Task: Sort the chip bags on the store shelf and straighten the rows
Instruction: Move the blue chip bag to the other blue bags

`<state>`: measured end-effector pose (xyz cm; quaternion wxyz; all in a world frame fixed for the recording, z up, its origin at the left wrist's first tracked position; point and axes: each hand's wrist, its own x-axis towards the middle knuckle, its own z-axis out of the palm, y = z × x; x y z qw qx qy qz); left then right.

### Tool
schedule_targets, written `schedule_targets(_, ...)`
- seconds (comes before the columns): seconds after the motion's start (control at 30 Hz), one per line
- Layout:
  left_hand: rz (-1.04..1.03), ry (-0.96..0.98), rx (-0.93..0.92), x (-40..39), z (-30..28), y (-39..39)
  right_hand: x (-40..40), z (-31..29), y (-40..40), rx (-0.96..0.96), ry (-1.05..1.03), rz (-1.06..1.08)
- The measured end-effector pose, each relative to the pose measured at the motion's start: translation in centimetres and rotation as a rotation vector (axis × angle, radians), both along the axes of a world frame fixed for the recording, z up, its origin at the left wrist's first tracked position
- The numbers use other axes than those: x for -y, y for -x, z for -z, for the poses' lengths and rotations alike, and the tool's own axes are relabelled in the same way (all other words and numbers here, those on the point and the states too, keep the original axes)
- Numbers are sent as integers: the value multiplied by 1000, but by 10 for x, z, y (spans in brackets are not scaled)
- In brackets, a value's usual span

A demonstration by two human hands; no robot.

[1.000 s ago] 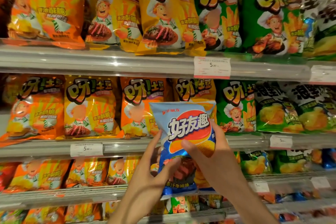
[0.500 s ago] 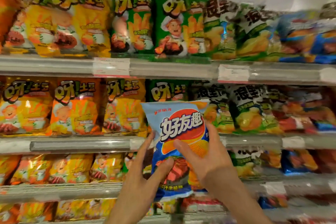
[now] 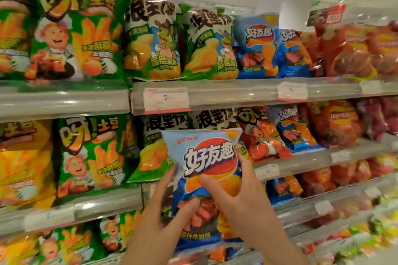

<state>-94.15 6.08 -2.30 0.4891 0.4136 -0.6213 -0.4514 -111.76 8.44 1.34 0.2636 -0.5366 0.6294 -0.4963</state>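
We have a two-handed grip on a blue chip bag (image 3: 210,180), held upright in front of the shelves: our left hand (image 3: 160,219) holds its lower left edge, thumb across the printed front and fingers up its left side, while our right hand (image 3: 241,198) wraps the right side, thumb pressed on the front and fingers curled round the edge. The bag's long axis runs vertically, top seam up, label facing us. It sits free of any row, in front of the green-and-white bags (image 3: 155,146) on the middle shelf (image 3: 301,159), which is not where it belongs by its print. From the grip outward, bags with the same blue design lie up and to the right: a pair on the top shelf (image 3: 215,92), the matching blue bags (image 3: 256,47), and one more, a blue bag on the middle shelf (image 3: 295,127), just right of an orange bag (image 3: 260,135). We judge that the coming move goes rightward, so the right hand leads, being nearer; whether up or level we cannot tell.
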Motion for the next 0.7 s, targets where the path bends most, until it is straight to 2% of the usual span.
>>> schedule_targets(0.23,75,-15,-73,46,-5,76,34,-16,69,-57,2,89)
schedule_targets(0.57,57,7,-77,82,-15,148,77,-24,144,-40,64,26)
schedule_targets(0.7,-23,45,-52,88,-15,169,90,-23,168,-27,81,-7)
